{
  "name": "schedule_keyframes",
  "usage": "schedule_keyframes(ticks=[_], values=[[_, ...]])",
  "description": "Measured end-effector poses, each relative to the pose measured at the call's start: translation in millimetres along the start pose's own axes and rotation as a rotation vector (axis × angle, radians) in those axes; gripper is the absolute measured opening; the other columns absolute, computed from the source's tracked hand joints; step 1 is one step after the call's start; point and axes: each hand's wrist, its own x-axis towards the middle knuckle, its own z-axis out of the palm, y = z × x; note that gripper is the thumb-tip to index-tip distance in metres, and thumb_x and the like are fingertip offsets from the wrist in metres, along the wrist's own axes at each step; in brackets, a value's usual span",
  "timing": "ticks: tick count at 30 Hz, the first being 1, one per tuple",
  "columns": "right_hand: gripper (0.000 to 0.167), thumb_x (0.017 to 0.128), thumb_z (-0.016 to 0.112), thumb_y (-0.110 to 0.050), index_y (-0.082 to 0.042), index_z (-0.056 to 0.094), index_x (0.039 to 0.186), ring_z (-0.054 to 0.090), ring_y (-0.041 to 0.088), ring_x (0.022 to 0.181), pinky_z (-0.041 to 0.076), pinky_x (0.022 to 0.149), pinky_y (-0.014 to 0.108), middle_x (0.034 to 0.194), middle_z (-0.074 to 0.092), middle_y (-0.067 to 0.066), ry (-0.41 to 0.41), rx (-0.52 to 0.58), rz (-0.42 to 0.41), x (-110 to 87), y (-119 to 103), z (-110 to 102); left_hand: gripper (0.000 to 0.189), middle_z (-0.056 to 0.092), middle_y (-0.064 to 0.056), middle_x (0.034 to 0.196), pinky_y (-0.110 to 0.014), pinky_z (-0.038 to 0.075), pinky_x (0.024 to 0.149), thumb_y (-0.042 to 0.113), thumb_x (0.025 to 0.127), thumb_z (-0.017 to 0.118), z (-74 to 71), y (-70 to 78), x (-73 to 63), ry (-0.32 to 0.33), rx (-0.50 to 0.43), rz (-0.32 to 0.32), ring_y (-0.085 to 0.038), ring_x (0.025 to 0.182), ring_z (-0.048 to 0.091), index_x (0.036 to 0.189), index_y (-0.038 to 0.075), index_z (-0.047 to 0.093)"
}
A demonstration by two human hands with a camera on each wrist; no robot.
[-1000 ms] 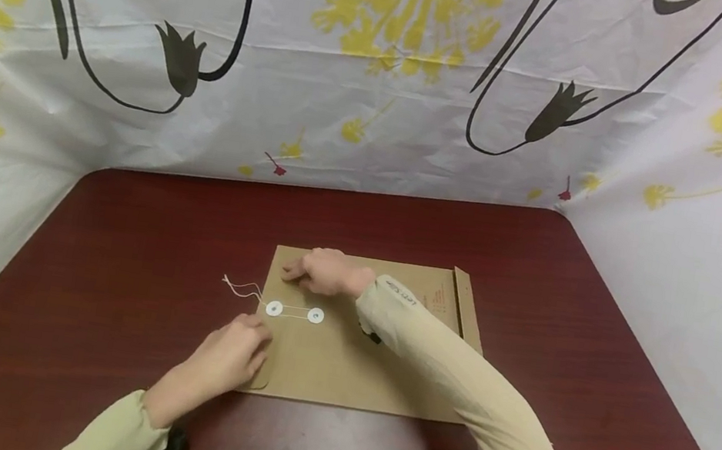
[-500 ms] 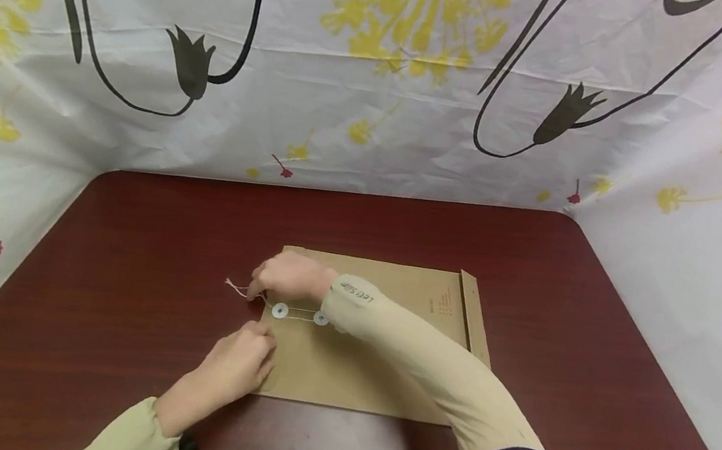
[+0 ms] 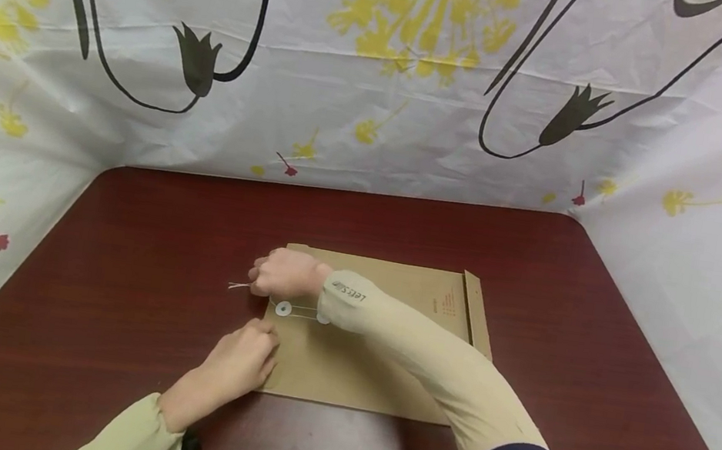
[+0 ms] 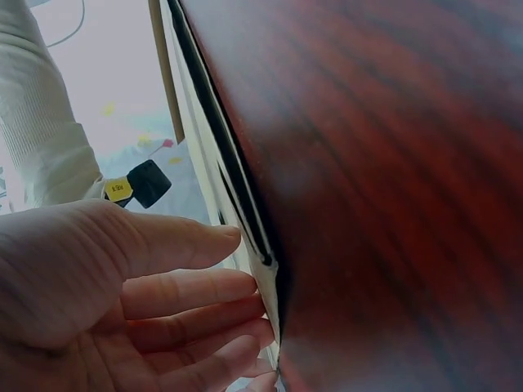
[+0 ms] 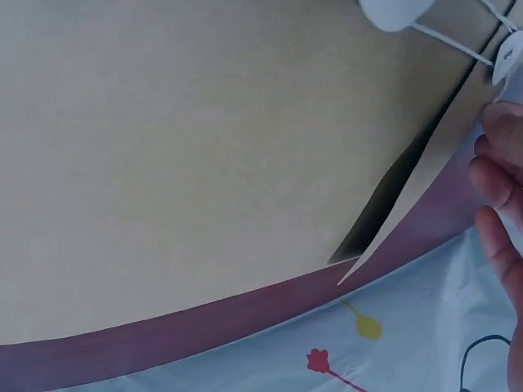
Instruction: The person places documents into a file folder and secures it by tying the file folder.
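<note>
A brown kraft file envelope lies flat on the table. Two white paper buttons, one at the left flap and one partly under the right sleeve, are linked by a thin string. My right hand pinches this string just beyond the envelope's left edge, its loose end poking out to the left. My left hand rests at the lower left edge, its fingertips touching the envelope and thumb extended. In the right wrist view, the flap stands slightly off the envelope body.
The dark red table extends around the envelope. Patterned white sheeting hangs behind and at both sides. A folded strip stands up along the envelope's right end. The right forearm crosses over the envelope.
My right hand has moved from the envelope's upper left part to the string and taken hold of it, drawing its loose end straighter. The left hand stays at the lower left edge.
</note>
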Motion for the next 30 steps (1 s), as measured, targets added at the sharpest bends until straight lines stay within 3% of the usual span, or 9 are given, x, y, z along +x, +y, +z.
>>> schedule_keyframes(ticks=[7, 15, 18, 23, 25, 30], values=[[0.021, 0.086, 0.055, -0.017, -0.020, 0.067, 0.103, 0.052, 0.014, 0.107, 0.046, 0.088, 0.036, 0.110, 0.061, -0.007, -0.012, 0.008, 0.070, -5.0, 2, 8, 0.021, 0.048, -0.003, 0.073, -0.038, 0.049, 0.051, 0.002, 0.068, 0.076, -1.0, 0.4, 0.7, -0.013, -0.003, -0.011, -0.026, 0.072, 0.056, 0.065, 0.007, 0.056], [0.018, 0.086, 0.054, -0.019, -0.019, 0.068, 0.097, 0.054, 0.013, 0.098, 0.046, 0.078, 0.030, 0.106, 0.062, -0.006, 0.085, 0.006, 0.140, -23.1, 8, 15, 0.024, 0.047, -0.002, 0.071, -0.038, 0.048, 0.050, 0.002, 0.069, 0.075, -2.9, 0.8, 0.0, -0.012, -0.005, -0.006, -0.026, 0.068, 0.056, 0.062, 0.008, 0.053], [0.015, 0.088, 0.052, -0.017, -0.020, 0.066, 0.092, 0.054, 0.013, 0.094, 0.045, 0.075, 0.030, 0.099, 0.062, -0.007, 0.110, 0.067, 0.176, -30.2, 11, 18, 0.025, 0.047, -0.002, 0.072, -0.038, 0.048, 0.050, 0.002, 0.068, 0.075, -2.7, 0.9, 0.0, -0.014, -0.008, -0.007, -0.026, 0.068, 0.056, 0.062, 0.009, 0.052], [0.021, 0.088, 0.051, -0.010, -0.023, 0.063, 0.099, 0.056, 0.012, 0.090, 0.045, 0.069, 0.030, 0.090, 0.061, -0.009, 0.157, 0.177, 0.173, -36.4, 15, 20, 0.023, 0.047, -0.002, 0.072, -0.038, 0.048, 0.050, 0.002, 0.069, 0.075, -2.0, 0.7, 0.0, -0.016, -0.008, -0.006, -0.025, 0.068, 0.055, 0.063, 0.008, 0.054], [0.023, 0.087, 0.053, -0.009, -0.024, 0.064, 0.100, 0.056, 0.013, 0.091, 0.045, 0.069, 0.030, 0.091, 0.062, -0.008, 0.148, 0.202, 0.146, -36.5, 14, 19, 0.022, 0.047, -0.002, 0.072, -0.038, 0.048, 0.050, 0.002, 0.069, 0.075, -1.8, 0.5, 0.1, -0.017, -0.005, -0.007, -0.025, 0.068, 0.055, 0.063, 0.007, 0.054], [0.016, 0.088, 0.055, -0.012, -0.023, 0.066, 0.084, 0.056, 0.015, 0.095, 0.046, 0.073, 0.030, 0.095, 0.064, -0.006, 0.103, 0.194, 0.129, -33.9, 12, 17, 0.022, 0.046, -0.001, 0.072, -0.038, 0.048, 0.050, 0.002, 0.070, 0.075, -1.3, 0.5, 0.2, -0.016, -0.002, -0.007, -0.025, 0.068, 0.055, 0.063, 0.008, 0.055]])
